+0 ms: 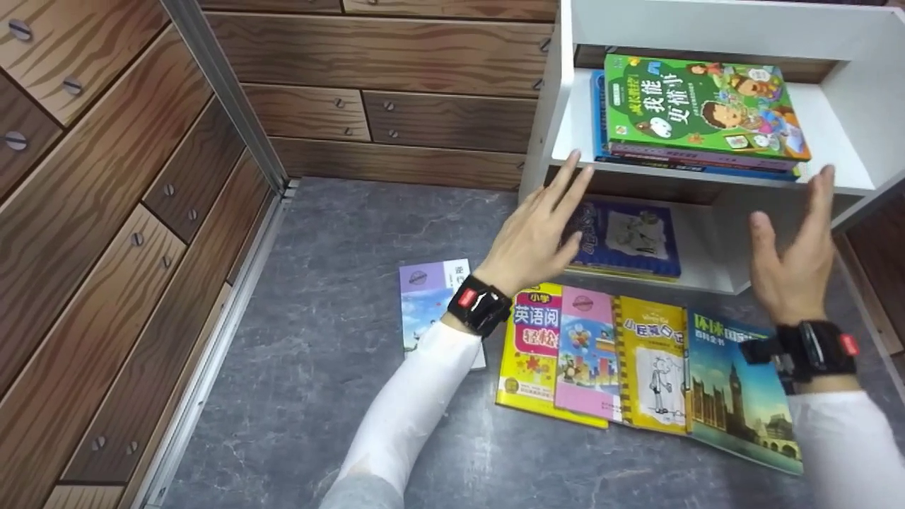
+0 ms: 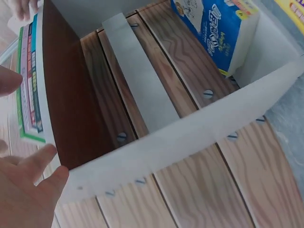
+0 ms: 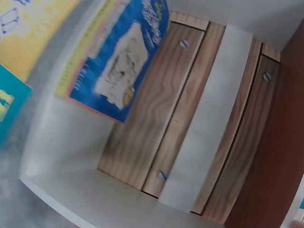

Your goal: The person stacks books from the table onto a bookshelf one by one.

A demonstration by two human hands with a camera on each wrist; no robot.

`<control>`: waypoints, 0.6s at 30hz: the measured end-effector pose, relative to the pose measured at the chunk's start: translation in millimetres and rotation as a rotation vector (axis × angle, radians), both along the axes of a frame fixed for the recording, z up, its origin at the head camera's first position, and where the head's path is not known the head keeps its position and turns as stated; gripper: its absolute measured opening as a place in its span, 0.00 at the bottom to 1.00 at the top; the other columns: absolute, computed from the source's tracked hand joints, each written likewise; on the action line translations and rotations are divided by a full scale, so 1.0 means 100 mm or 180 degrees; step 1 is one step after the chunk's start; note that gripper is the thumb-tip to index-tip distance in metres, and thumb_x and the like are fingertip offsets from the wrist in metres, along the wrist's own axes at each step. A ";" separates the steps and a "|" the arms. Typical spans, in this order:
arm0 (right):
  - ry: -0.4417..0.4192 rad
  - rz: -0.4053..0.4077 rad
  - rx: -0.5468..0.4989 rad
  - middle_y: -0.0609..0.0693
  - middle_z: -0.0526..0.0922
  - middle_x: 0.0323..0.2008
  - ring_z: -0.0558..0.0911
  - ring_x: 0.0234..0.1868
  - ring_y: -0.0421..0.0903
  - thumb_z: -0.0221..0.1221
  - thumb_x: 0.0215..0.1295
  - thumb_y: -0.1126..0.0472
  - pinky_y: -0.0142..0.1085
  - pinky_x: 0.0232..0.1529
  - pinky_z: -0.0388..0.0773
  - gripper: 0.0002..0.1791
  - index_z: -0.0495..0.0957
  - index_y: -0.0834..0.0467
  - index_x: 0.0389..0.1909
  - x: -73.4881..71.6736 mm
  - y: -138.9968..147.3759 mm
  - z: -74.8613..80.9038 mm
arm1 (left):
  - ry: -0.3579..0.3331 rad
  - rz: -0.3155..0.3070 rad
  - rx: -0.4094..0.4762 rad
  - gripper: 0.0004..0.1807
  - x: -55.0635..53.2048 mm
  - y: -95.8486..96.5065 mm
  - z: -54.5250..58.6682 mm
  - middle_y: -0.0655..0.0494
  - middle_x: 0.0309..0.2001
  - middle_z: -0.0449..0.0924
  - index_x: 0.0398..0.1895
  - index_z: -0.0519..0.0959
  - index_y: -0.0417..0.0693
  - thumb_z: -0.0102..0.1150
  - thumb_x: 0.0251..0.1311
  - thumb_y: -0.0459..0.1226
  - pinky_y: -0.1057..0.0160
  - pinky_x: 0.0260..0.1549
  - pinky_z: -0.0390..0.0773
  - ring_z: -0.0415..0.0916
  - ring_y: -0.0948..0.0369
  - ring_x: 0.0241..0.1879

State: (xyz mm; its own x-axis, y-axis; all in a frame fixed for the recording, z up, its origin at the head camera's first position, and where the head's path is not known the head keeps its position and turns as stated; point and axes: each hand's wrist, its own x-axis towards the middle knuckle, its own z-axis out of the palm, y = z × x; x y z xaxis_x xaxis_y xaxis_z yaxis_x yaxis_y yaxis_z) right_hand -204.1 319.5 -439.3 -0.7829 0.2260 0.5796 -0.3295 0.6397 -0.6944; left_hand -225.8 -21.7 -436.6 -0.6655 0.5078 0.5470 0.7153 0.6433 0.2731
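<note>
My left hand [image 1: 534, 237] hovers in front of the left side of a white shelf unit [image 1: 841, 134], fingers extended and holding nothing. Opposite it, my right hand [image 1: 799, 265] is raised near the unit's right side, thumb and fingers spread and nothing in its grasp. Between and beyond the hands, a stack of books lies on the upper shelf, topped by a green picture book [image 1: 707, 106]. On the lower shelf lies a blue book [image 1: 636, 233] over others, partly covered by my left hand in the head view. The left wrist view shows the stack's spines [image 2: 31, 71] beyond my fingers.
On the grey floor before the unit, a yellow English book [image 1: 527, 396], a pink book [image 1: 587, 382], a yellow diary-style comic [image 1: 654, 382] and a teal encyclopedia [image 1: 735, 396] overlap in a row. A purple-and-blue book [image 1: 424, 304] lies left of them. Wood-patterned panels [image 1: 396, 56] stand behind.
</note>
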 end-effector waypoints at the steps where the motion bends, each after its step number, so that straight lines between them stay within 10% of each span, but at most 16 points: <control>1: -0.0006 0.0000 -0.0021 0.50 0.45 0.84 0.54 0.81 0.42 0.55 0.76 0.54 0.35 0.80 0.42 0.41 0.48 0.58 0.83 0.05 0.01 -0.05 | 0.0065 -0.0027 0.0032 0.45 0.02 -0.04 -0.04 0.42 0.85 0.37 0.84 0.46 0.40 0.58 0.71 0.38 0.55 0.79 0.54 0.67 0.53 0.73; 6: -0.0270 -0.0067 -0.0304 0.47 0.48 0.84 0.55 0.80 0.41 0.55 0.77 0.54 0.33 0.80 0.44 0.40 0.49 0.52 0.83 0.35 0.09 -0.35 | 0.0110 0.0032 -0.0021 0.44 0.19 -0.25 -0.29 0.45 0.84 0.42 0.83 0.49 0.41 0.60 0.69 0.37 0.52 0.78 0.57 0.58 0.55 0.78; 12: -0.1224 -0.0322 -0.0682 0.40 0.46 0.83 0.49 0.82 0.42 0.50 0.81 0.50 0.44 0.82 0.42 0.37 0.44 0.38 0.84 0.77 0.14 -0.73 | -0.0318 0.0128 -0.0265 0.47 0.50 -0.38 -0.67 0.51 0.85 0.39 0.84 0.48 0.46 0.64 0.68 0.38 0.50 0.77 0.56 0.57 0.55 0.78; 18: -0.1912 -0.0560 -0.0481 0.55 0.41 0.84 0.46 0.83 0.59 0.50 0.81 0.45 0.59 0.80 0.43 0.43 0.38 0.49 0.85 1.05 0.25 -1.10 | -0.0756 0.0300 -0.0363 0.50 0.87 -0.48 -1.07 0.53 0.85 0.37 0.85 0.48 0.50 0.67 0.65 0.37 0.49 0.77 0.57 0.56 0.53 0.79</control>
State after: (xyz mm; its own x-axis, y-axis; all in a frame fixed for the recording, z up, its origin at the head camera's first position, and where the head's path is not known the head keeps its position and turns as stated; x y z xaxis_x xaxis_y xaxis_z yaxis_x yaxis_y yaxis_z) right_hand -99.5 344.0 -549.7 -0.9050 0.4255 0.0035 0.2459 0.5295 -0.8119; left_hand -139.0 -70.0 -543.6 -0.8155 0.4870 0.3129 0.5755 0.7401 0.3479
